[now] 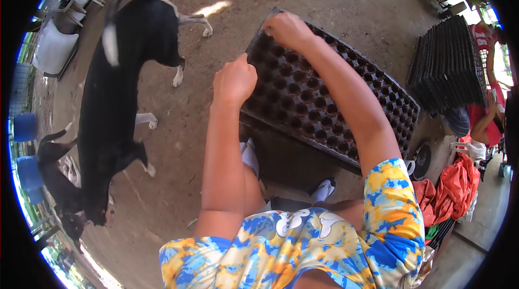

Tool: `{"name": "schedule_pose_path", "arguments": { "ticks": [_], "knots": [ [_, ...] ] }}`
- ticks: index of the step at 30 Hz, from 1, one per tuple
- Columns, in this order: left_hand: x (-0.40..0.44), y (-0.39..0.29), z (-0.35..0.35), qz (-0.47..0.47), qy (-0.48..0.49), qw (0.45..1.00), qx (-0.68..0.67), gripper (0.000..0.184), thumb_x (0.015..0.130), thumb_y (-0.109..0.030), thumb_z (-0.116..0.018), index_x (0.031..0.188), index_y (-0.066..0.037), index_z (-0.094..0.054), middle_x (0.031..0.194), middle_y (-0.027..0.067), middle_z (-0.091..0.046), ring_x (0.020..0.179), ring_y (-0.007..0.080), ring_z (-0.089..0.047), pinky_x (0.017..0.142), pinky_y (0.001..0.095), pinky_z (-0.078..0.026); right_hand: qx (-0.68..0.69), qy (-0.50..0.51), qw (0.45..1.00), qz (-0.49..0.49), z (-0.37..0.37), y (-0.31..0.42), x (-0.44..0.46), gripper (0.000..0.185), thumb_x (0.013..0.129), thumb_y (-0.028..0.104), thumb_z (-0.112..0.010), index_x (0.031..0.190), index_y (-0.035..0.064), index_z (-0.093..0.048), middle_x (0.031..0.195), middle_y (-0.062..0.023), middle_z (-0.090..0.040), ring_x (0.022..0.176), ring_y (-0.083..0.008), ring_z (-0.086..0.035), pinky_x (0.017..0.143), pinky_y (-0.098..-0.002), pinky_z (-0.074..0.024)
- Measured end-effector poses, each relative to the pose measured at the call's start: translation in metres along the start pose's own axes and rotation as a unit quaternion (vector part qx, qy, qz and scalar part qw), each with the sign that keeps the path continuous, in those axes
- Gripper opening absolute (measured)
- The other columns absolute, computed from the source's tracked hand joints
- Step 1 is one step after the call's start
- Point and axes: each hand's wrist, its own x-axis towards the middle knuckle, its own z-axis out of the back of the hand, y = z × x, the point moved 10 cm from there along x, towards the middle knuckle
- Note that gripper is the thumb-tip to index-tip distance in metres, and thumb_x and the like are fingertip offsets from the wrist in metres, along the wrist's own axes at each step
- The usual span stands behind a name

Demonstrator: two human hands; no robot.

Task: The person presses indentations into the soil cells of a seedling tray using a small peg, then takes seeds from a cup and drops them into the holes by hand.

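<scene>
A black seedling tray [324, 94] with rows of round cells lies slanted in front of me, its cells dark inside. My left hand [236, 81] is closed at the tray's near left edge, knuckles up, with the fingertips hidden. Near the far left corner, my right hand [288, 29] has its fingers curled down over the rim. My right forearm crosses above the cells. What supports the tray from below cannot be seen.
A black-and-white dog [121, 83] stands to my left, with another dark dog [57, 175] beyond it. Stacked black trays [447, 65] stand at right, beside a person in red [486, 111]. Red-orange sheeting [454, 186] lies nearer. White chairs [57, 46] and blue containers [28, 173] line the left.
</scene>
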Motion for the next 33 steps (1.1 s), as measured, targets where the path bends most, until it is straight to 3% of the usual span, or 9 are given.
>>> {"name": "schedule_pose_path", "arguments": {
  "ticks": [2,9,10,12,18,22,25,28,33],
  "knots": [
    [-0.003,-0.005,0.003,0.003,0.018,1.000,0.013,0.045,0.087,-0.020,-0.038,0.126,-0.004,-0.055,0.106,0.0246,-0.064,0.102,0.0400,-0.060,0.094,0.0465,-0.044,0.025,-0.050,0.998,-0.010,0.019,-0.012,0.005,0.014,0.077,0.012,-0.060,0.087,0.0112,-0.070,0.093,-0.0140,-0.068,0.090,-0.0362,-0.064,0.078,-0.0449,-0.0526],
    [-0.005,-0.012,-0.004,-0.012,0.022,1.000,0.008,0.045,0.087,-0.019,-0.039,0.126,-0.004,-0.055,0.103,0.0241,-0.065,0.100,0.0391,-0.061,0.094,0.0464,-0.044,0.012,0.065,0.996,-0.060,-0.007,-0.035,0.016,0.020,0.078,0.013,-0.060,0.095,0.0128,-0.071,0.099,-0.0126,-0.068,0.097,-0.0331,-0.064,0.085,-0.0420,-0.0505],
    [-0.005,-0.012,-0.005,-0.015,0.022,1.000,0.008,0.045,0.087,-0.019,-0.039,0.126,-0.004,-0.055,0.102,0.0241,-0.065,0.100,0.0390,-0.061,0.094,0.0467,-0.043,-0.019,0.051,0.998,-0.010,0.004,-0.031,0.022,0.022,0.079,0.013,-0.061,0.098,0.0136,-0.071,0.100,-0.0125,-0.068,0.096,-0.0330,-0.064,0.084,-0.0415,-0.0509],
    [-0.005,-0.014,-0.007,-0.024,0.018,1.000,0.007,0.045,0.087,-0.018,-0.039,0.127,-0.004,-0.054,0.102,0.0240,-0.065,0.099,0.0390,-0.061,0.095,0.0472,-0.042,-0.005,0.002,0.999,-0.049,0.027,-0.049,0.029,0.022,0.079,0.013,-0.061,0.099,0.0141,-0.071,0.100,-0.0125,-0.068,0.096,-0.0329,-0.064,0.084,-0.0416,-0.0510],
    [-0.007,-0.017,-0.016,-0.006,0.053,0.999,0.011,0.048,0.084,-0.022,-0.041,0.127,-0.006,-0.056,0.115,0.0233,-0.061,0.109,0.0389,-0.056,0.097,0.0451,-0.042,-0.051,0.001,0.997,-0.060,-0.009,-0.055,0.020,0.023,0.078,0.012,-0.061,0.098,0.0151,-0.071,0.100,-0.0128,-0.068,0.098,-0.0323,-0.063,0.085,-0.0428,-0.0505],
    [-0.008,-0.023,-0.016,-0.029,0.038,0.999,0.015,0.045,0.086,-0.019,-0.040,0.127,-0.003,-0.054,0.100,0.0240,-0.066,0.098,0.0387,-0.062,0.096,0.0481,-0.041,0.014,-0.048,0.998,-0.042,0.019,-0.064,0.015,0.024,0.079,0.014,-0.058,0.100,0.0108,-0.069,0.101,-0.0156,-0.067,0.097,-0.0335,-0.062,0.084,-0.0425,-0.0501],
    [-0.009,-0.026,-0.015,-0.034,0.032,0.999,0.020,0.046,0.086,-0.020,-0.041,0.127,-0.004,-0.054,0.099,0.0244,-0.066,0.096,0.0394,-0.062,0.094,0.0478,-0.042,0.038,-0.123,0.991,-0.037,0.075,-0.064,-0.026,0.024,0.081,0.015,-0.059,0.101,0.0085,-0.069,0.096,-0.0157,-0.067,0.091,-0.0330,-0.064,0.080,-0.0416,-0.0496],
    [-0.009,-0.029,-0.011,-0.042,0.024,0.998,0.039,0.046,0.085,-0.020,-0.040,0.127,-0.005,-0.054,0.098,0.0245,-0.066,0.096,0.0400,-0.062,0.091,0.0479,-0.044,0.137,-0.004,0.981,-0.140,0.087,-0.075,-0.095,0.024,0.083,0.016,-0.061,0.106,0.0082,-0.068,0.084,-0.0126,-0.065,0.078,-0.0260,-0.062,0.073,-0.0369,-0.0482],
    [-0.005,-0.031,-0.017,-0.065,0.012,0.995,0.068,0.047,0.086,-0.021,-0.040,0.129,-0.008,-0.053,0.107,0.0230,-0.064,0.102,0.0392,-0.060,0.092,0.0483,-0.043,0.269,-0.025,0.911,-0.310,0.123,-0.142,-0.271,0.023,0.091,0.016,-0.058,0.111,0.0094,-0.067,0.077,0.0022,-0.058,0.068,-0.0078,-0.048,0.065,-0.0258,-0.0429]
  ]
}}
